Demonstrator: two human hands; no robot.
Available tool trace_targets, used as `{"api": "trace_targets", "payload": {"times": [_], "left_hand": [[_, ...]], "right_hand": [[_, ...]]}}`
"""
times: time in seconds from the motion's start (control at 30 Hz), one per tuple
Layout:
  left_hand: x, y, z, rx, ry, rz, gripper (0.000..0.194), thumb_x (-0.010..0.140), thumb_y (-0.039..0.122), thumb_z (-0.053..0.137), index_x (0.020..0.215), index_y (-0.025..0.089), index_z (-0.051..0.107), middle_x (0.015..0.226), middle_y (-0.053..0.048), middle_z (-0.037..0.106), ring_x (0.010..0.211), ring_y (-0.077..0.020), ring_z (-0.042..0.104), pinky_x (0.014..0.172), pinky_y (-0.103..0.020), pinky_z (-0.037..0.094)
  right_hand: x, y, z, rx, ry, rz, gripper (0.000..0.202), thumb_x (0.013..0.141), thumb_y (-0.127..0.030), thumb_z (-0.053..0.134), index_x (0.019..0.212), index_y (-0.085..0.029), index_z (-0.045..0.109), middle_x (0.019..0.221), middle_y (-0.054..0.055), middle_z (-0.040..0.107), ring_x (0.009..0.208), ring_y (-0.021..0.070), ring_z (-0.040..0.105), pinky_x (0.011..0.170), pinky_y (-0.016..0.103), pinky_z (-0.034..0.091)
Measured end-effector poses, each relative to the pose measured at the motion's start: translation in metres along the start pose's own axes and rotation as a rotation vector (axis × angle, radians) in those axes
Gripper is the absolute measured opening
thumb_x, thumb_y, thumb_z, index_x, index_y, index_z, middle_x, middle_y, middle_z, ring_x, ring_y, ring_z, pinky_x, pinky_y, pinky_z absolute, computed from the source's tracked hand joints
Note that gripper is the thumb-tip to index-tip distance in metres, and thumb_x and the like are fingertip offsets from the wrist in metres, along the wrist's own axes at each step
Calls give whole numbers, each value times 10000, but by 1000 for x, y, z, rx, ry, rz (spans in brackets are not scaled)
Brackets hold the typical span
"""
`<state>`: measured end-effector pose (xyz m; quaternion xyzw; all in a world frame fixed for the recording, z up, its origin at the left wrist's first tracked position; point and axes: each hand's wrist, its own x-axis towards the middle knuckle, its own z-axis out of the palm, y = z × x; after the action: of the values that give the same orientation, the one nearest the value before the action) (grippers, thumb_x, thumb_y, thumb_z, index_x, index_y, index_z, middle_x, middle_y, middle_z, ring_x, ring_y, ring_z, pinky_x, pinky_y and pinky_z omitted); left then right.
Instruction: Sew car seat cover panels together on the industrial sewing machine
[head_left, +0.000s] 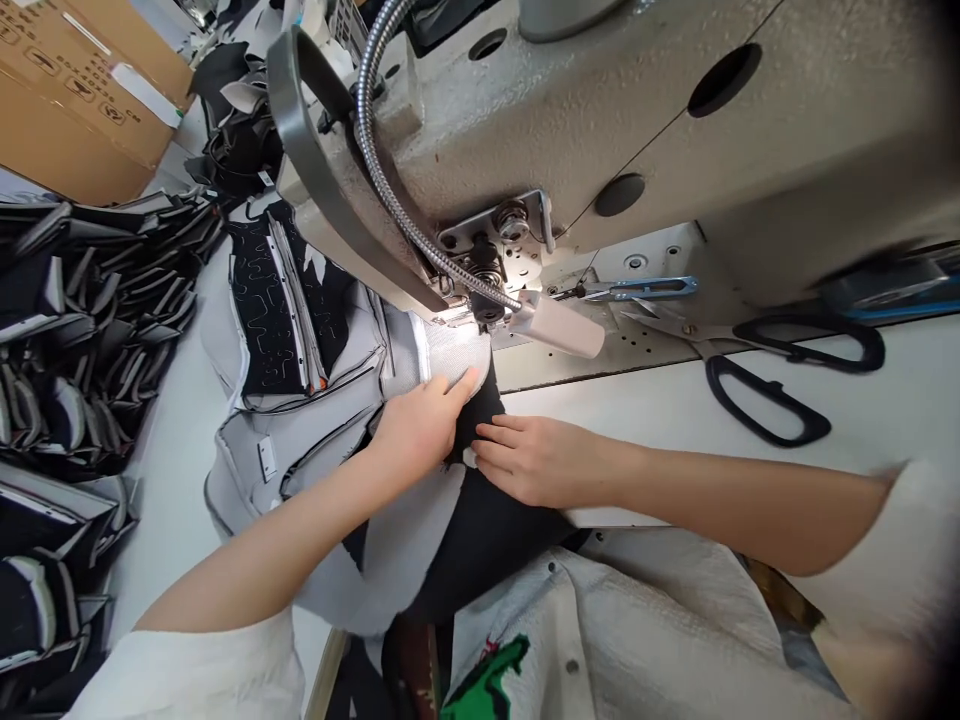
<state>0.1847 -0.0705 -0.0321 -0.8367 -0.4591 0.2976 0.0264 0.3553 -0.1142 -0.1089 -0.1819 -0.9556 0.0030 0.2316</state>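
Observation:
Under the lit needle area of a sewing machine (487, 310) lies a light grey mesh fabric panel (454, 352), part of a larger grey and black sewn piece (300, 430). My left hand (420, 425) grips this fabric close to the presser foot. Its index finger stretches along the panel's edge, while the other fingers curl down, partly hidden. On a black fabric layer (480, 530) beside it rests my right hand (532, 458), palm down with the fingers extended left. Something small and white shows at one of its fingertips.
Black-handled scissors (750, 355) and blue thread snips (652, 288) lie right of the needle. A flexible metal lamp hose (367, 110) arches over the work. Stacked black and grey sewn pieces (82, 350) fill the left side, with a cardboard box (82, 110) behind.

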Motion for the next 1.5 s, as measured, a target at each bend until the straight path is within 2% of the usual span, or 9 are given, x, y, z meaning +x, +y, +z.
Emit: {"api": "trace_targets", "payload": {"times": [0.13, 0.4, 0.53, 0.7, 0.97, 1.17, 1.27, 1.37, 1.5], "left_hand": [[15, 3, -6, 1, 33, -25, 573, 856, 109, 385, 1408, 237, 304, 968, -77, 589, 878, -210, 613, 647, -271, 473], [35, 9, -12, -56, 155, -16, 474, 877, 115, 331, 1345, 150, 398, 1046, -123, 584, 913, -231, 610, 708, -296, 488], [26, 0, -18, -117, 54, 33, 556, 839, 98, 384, 1390, 151, 333, 1079, -125, 590, 997, -259, 589, 766, -319, 492], [28, -5, -23, -242, -34, 141, 490, 830, 48, 335, 1311, 107, 404, 1039, -121, 613, 943, -203, 601, 809, -290, 476], [47, 15, -28, -89, 46, 82, 384, 843, 53, 324, 1184, 57, 501, 1009, -150, 596, 971, -239, 573, 837, -322, 458], [19, 7, 13, -70, 331, 48, 465, 905, 269, 371, 1349, 134, 408, 1077, -147, 525, 996, -270, 504, 848, -373, 436], [-3, -5, 33, -24, 357, 3, 631, 823, 234, 484, 1424, 159, 308, 1147, -149, 486, 1026, -280, 477, 869, -391, 422], [-8, -18, 31, 52, 319, 37, 662, 798, 126, 450, 1437, 208, 298, 1157, -130, 496, 1030, -262, 491, 878, -378, 416], [4, -26, 3, 41, 253, 55, 610, 830, 41, 303, 1391, 262, 393, 949, -71, 580, 884, -206, 562, 754, -299, 450]], "right_hand": [[-3, 5, 4, -132, 35, -23, 318, 896, -122, 429, 1152, -74, 611, 1151, 131, 624, 1084, 259, 565, 907, 408, 449], [-5, 34, 1, -94, -15, 42, 361, 842, -141, 506, 1189, -89, 592, 1212, 130, 595, 1194, 287, 488, 1029, 455, 371], [-10, 36, -12, 38, -118, -87, 462, 728, -202, 620, 1181, -113, 600, 1253, 126, 570, 1212, 309, 470, 1061, 470, 337], [-11, 25, -3, -57, -10, -48, 302, 871, -133, 466, 1119, -97, 636, 1169, 124, 621, 1144, 268, 530, 985, 424, 415], [-1, 26, 7, -63, 5, 96, 346, 880, -127, 432, 1178, -76, 600, 1177, 144, 606, 1157, 264, 514, 1044, 441, 364], [-7, 35, -7, 167, -114, -89, 560, 669, -177, 658, 1223, -174, 577, 1267, 137, 544, 1216, 300, 458, 1083, 484, 280], [-2, 27, -3, 281, -114, -126, 521, 697, -198, 639, 1214, -169, 582, 1269, 118, 554, 1208, 271, 476, 1064, 428, 318], [13, 13, 10, 272, -98, 7, 420, 770, -201, 584, 1187, -152, 598, 1253, 117, 569, 1207, 271, 482, 1055, 420, 320], [23, 0, 26, 163, -91, 70, 429, 807, -161, 548, 1234, -127, 563, 1328, 141, 507, 1258, 298, 428, 1071, 449, 279]]}}
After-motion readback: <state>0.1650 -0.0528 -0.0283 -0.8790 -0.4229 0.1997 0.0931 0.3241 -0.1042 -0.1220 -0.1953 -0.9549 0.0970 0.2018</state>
